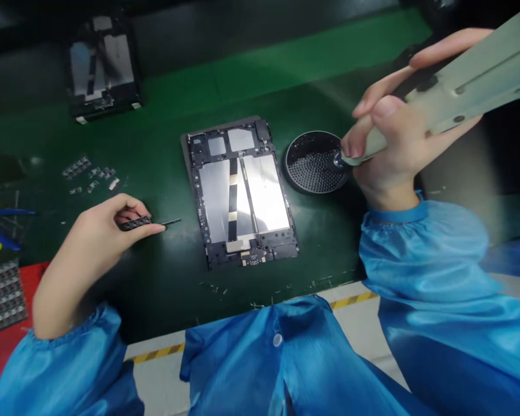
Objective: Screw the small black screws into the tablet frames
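Note:
My right hand is wrapped round a pale electric screwdriver, whose tip is over the near right side of a round black screw tray with a dimpled surface. I cannot tell whether the tip touches a screw. My left hand is closed on a small dark strip of parts. A thin dark piece sticks out past the thumb, pointing right. Between my hands lies an opened tablet with silver battery cells, a dark frame and black flex cables, on top of a grey plate.
Small metal parts lie loose at the left. A stack of tablet bodies stands at the back left. Blue-and-yellow handles and a red sheet bearing rows of parts are at the left edge. Yellow-black tape marks the table's front edge.

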Demonstrator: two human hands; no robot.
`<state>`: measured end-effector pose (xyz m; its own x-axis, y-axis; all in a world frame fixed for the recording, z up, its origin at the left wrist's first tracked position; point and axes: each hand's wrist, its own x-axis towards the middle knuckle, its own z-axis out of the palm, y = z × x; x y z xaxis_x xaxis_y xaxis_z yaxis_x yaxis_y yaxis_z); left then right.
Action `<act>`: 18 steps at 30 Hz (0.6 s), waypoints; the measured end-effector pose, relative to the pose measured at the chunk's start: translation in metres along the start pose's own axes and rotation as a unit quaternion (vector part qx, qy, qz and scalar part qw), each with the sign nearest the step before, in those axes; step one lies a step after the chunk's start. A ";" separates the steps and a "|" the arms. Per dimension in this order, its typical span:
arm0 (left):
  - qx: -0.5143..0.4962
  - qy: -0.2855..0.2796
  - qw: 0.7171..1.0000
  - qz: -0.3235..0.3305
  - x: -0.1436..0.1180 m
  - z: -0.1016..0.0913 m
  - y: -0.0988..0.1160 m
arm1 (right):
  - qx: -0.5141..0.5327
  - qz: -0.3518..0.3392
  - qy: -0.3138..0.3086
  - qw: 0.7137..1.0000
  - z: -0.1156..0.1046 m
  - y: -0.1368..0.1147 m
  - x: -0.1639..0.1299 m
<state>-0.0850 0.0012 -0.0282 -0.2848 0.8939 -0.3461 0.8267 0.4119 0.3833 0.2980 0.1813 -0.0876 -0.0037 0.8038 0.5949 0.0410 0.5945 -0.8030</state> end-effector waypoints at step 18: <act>-0.071 0.033 0.997 -0.014 -0.003 -0.002 -0.004 | 0.057 -0.046 -0.056 0.996 0.005 -0.010 -0.005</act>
<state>-0.0881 -0.0029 -0.0270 -0.3419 0.8893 -0.3035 0.7423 0.4537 0.4930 0.2932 0.1717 -0.0830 -0.1139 0.7396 0.6633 -0.0789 0.6588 -0.7481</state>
